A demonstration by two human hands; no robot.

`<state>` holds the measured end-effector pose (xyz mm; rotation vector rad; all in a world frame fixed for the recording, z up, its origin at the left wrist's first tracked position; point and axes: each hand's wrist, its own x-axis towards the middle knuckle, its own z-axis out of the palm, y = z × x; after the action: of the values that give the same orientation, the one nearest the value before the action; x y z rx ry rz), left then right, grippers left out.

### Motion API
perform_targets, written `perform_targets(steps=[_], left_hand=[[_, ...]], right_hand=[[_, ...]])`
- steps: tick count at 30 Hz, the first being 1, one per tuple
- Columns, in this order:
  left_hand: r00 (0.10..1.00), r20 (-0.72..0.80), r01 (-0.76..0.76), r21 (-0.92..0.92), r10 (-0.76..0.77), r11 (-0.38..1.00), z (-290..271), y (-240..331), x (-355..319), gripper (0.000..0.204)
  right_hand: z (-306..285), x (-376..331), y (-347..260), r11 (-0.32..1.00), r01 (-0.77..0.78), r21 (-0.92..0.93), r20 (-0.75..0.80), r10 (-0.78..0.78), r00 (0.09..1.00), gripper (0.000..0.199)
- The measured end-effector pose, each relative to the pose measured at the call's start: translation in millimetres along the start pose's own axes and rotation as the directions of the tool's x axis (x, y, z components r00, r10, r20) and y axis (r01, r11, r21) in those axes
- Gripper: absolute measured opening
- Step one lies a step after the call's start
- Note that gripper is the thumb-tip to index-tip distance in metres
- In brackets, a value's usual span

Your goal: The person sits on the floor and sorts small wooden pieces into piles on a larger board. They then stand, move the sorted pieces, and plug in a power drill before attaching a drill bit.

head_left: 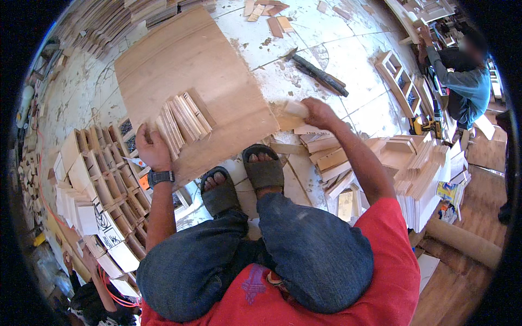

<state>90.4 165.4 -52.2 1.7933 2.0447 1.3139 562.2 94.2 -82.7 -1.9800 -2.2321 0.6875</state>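
Note:
A thin plywood board (212,60) lies at an angle beyond my feet, bearing a small row of thin wooden strips (186,124). My left hand (152,148) is at the board's left edge with its fingers curled, close against the strips' left end; what it grips, if anything, is hidden. Off the board's right corner, my right hand (321,114) is closed on a pale block (296,108), blurred by motion. Farther off on the tiles lies a hammer (318,72) with a dark handle.
A stack of wooden compartment frames (111,187) stands at my left. Wood pieces (331,157) and stacked panels (416,187) are piled at my right. A co-worker (462,81) sits at the far right, near a yellow power drill (427,126). Another person (95,299) is at the lower left.

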Motion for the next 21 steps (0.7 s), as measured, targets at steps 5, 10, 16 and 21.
perform_targets(steps=[5, 10, 16, 21], left_hand=[[1.0, 0.025, 0.014, -0.031, -0.013, 0.999, -2, 3, 2, 0.035], [1.0, 0.023, 0.004, 0.008, -0.005, 1.0, -1, 2, 3, 0.034], [1.0, 0.009, -0.006, 0.014, 0.006, 1.0, 1, 0, 1, 0.032], [0.997, -0.002, -0.072, 0.032, 0.072, 0.997, 0, -3, 2, 0.033]], right_hand=[[25, -4, -17, 0.967, 0.076, -0.245, -0.016, -0.082, 0.996, 0.056], [26, 5, -9, 0.988, 0.008, -0.156, 0.078, 0.004, 0.997, 0.052], [-3, 12, 14, 0.888, -0.24, 0.393, 0.03, 0.249, 0.968, 0.065], [-16, 17, 23, 0.97, -0.243, -0.007, 0.025, 0.243, 0.97, 0.045]])
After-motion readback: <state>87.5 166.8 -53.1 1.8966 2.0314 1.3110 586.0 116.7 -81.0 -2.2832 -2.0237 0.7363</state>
